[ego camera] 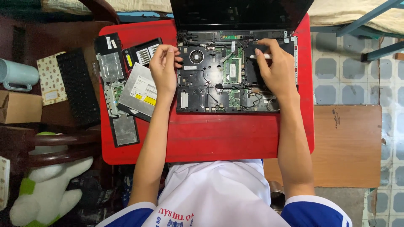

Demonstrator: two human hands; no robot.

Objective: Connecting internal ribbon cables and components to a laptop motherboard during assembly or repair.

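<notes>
The opened laptop [235, 71] lies on the red surface [210, 134] with its top cover and keyboard already off, so the cooling fan [196, 56], the green circuit boards and loose wires show in the bare base, while the dark screen [242, 12] stands up at the far edge. Removed parts are set aside on the left of the surface: a silver optical drive [141, 90], a long black cover with metal plates [115, 90] and a small black vented panel [143, 54]; the black keyboard [78, 88] lies just off the surface further left. The right hand [275, 69] works over the upper right corner of the base, its grip closed on a slim white tool [261, 56] pointed into the chassis. The left hand [164, 67] rests at the left edge of the base, fingers curled inward as if pinching something small, but what, if anything, cannot be told. Judged from this, the stripping is well advanced: outer pieces and drive are out, while the fan, boards and cabling remain seated in the base and the screen is not yet detached.
</notes>
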